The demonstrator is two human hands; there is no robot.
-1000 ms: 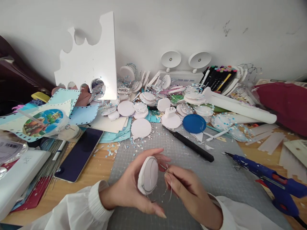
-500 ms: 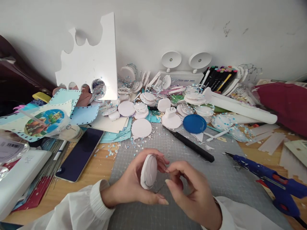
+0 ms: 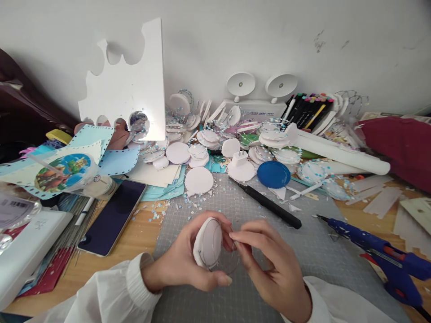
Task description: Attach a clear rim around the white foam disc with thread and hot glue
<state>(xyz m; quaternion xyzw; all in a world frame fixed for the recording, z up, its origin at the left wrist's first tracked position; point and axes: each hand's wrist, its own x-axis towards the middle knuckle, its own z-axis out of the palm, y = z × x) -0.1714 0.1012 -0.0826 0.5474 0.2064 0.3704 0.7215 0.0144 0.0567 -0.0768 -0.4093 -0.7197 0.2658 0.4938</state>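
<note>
My left hand (image 3: 193, 258) curves around a round white foam disc (image 3: 211, 242), which stands tilted on its edge against the palm. Thin wire loops (image 3: 232, 264) run over the disc's face and stick out to its right. My right hand (image 3: 269, 264) pinches the thin wire between thumb and index finger, just right of the disc. Both hands hover over the grey cutting mat (image 3: 188, 305). Beyond them lies a black pen-shaped tool (image 3: 269, 204), and a blue hot glue gun (image 3: 373, 251) rests to the right.
White discs (image 3: 198, 180), some wrapped in beaded wire, crowd the back of the table beside a blue round lid (image 3: 273, 174). A phone (image 3: 112, 217) and a lidded cup (image 3: 67, 172) are on the left. A cut white board (image 3: 128, 85) leans on the wall.
The disc has turned slightly, showing more of its face. My right hand's fingers have straightened and shifted, still on the wire, and the wire loop beside the disc shows more.
</note>
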